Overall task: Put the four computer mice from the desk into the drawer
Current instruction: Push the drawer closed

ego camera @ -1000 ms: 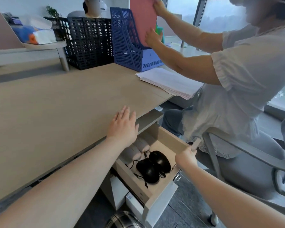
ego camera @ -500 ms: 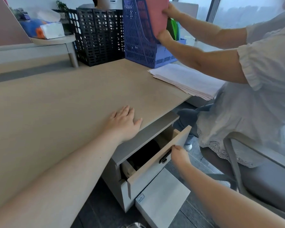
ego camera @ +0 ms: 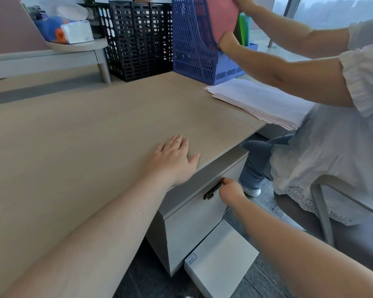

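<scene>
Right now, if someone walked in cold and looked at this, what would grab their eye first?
Probably the two bare arms reaching in from the bottom: the left hand lies flat on the desk near its front edge, and the right hand is at the dark handle of the shut drawer. Next, the blue file rack at the back, where a second person slots in a pink folder.

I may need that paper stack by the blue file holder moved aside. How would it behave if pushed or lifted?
The paper stack looks loose and unbound, its sheets fanned at the edge, so a push would probably shear it. Its near corner overhangs the desk edge, so it may droop or slide off. Lifted one-handed, it would likely flop.
</scene>
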A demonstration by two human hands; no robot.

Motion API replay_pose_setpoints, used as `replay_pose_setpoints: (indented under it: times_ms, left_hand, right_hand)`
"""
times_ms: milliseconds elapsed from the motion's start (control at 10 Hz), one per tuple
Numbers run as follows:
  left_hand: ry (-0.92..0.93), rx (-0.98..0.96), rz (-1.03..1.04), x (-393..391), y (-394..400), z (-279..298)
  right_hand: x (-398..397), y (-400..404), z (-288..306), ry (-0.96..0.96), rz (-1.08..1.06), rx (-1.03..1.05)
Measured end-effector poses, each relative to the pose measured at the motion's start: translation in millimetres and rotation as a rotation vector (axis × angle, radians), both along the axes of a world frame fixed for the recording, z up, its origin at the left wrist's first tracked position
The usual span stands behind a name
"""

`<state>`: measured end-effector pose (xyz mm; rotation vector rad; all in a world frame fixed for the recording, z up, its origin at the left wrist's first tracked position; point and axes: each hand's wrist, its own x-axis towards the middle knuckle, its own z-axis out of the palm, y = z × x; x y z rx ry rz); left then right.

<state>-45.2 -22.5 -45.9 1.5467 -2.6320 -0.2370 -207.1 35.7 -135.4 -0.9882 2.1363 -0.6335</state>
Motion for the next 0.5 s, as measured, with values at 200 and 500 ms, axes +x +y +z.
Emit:
replay_pose_setpoints:
  times_ms: [200, 500]
  left_hand:
    - [0.010, -0.004, 0.009, -1, 1, 1]
    - [0.026, -0.013, 0.012, -2, -1, -1]
  right_hand:
    - [-4, -6, 0, 0.060, 0.059, 0.033]
    - [-4, 6, 14, 0.106, 0.176, 0.122]
